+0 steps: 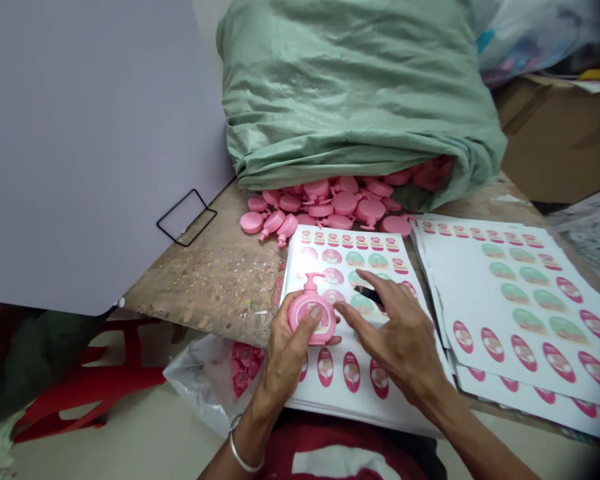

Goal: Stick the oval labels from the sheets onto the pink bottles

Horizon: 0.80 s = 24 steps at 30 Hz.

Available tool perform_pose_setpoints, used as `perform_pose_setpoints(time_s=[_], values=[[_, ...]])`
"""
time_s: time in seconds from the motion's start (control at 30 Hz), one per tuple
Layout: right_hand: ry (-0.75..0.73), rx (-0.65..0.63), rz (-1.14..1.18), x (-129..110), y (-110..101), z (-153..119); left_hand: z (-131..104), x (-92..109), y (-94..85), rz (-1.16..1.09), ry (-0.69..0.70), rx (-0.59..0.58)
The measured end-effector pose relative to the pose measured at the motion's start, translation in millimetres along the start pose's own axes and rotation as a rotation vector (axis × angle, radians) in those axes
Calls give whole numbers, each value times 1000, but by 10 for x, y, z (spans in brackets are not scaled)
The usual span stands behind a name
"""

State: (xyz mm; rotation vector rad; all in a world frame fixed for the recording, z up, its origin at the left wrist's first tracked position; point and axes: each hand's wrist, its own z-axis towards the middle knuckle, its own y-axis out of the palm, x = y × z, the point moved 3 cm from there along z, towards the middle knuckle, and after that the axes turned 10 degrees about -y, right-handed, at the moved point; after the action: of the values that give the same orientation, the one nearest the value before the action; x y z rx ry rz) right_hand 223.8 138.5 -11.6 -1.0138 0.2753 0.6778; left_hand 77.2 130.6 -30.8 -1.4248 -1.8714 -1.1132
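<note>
My left hand (pixel 286 340) is closed around a small pink pump bottle (pixel 304 312), held upright with the thumb pressed on the round label on its front. To its right, my right hand (pixel 400 327) has its thumb and index finger spread apart, the thumb tip close to the bottle's side. A thin dark pointed tool (pixel 368 293) sticks out from its other fingers; its exact kind is unclear. Under both hands lies a stack of sticker sheets (pixel 420 393) with pink and green printed labels, some of it hidden by the hands.
Many pink pump bottles (pixel 344 203) spill from a green sack (pixel 360 93) at the back of the wooden table (pixel 195 287). More sticker sheets (pixel 460 287) lie at the right. A clear bag (pixel 200 380) with pink pieces hangs below the front edge, near a red stool (pixel 115 373).
</note>
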Motion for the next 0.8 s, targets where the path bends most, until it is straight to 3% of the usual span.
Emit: perform_pose_setpoints(time_s=[0.1,0.2,0.3,0.4,0.5,0.67,0.8], values=[[132,-97,278,-57,199,-28,-59,38,-38,86,0,190],[220,-136,289,76,281,1,-88,90,-204,167,44,313],[269,-122,152,485,136,198,25,156,-547,260,129,344],[395,-171,-147,1003,-44,562,256,265,-962,536,310,594],[522,-173,-288,1389,-34,958,548,315,-1203,653,394,662],[641,-216,-335,1623,198,1313,838,309,-1335,982,430,657],[627,-220,-340,1585,16,1318,672,442,-1298,1130,793,789]])
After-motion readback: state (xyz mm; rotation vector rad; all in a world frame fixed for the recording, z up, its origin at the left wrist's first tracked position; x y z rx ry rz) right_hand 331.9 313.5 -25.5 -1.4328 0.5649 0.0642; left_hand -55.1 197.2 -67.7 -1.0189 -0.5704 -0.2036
